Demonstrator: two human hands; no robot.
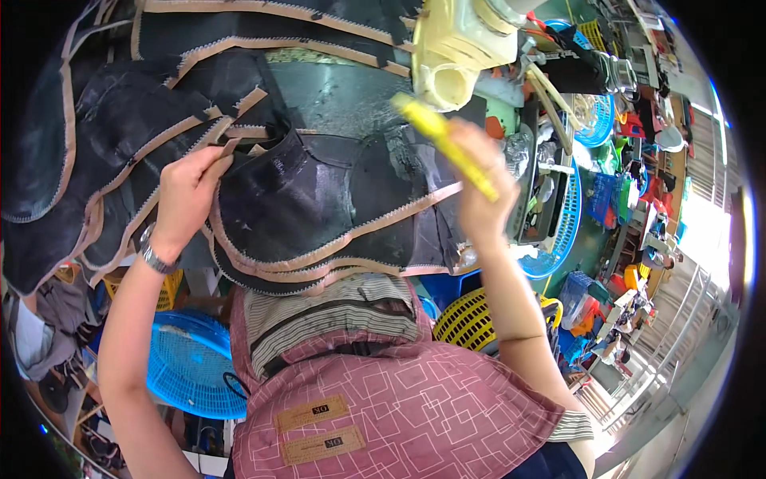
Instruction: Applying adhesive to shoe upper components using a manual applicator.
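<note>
A black shoe-upper-like piece [299,195] with tan, zigzag-stitched edging lies in front of me on the work surface. At its upper left edge, the fingers of my left hand [191,188] pinch the end of a tan edging strip [230,147]. My right hand [483,172] is raised over the piece's right side, closed around a long yellow stick-like tool [435,128]. The tool slants up to the left and is blurred; its kind is hard to make out. Just beyond it stands a cream plastic pot [449,86] with a round opening.
More black edged pieces [120,120] overlap at the left, with others [279,20] at the back. Blue baskets [195,363] and a yellow basket [471,319] sit below the surface. A machine-like cream housing [471,32] rises at the back. A pink patterned apron [399,399] covers my front.
</note>
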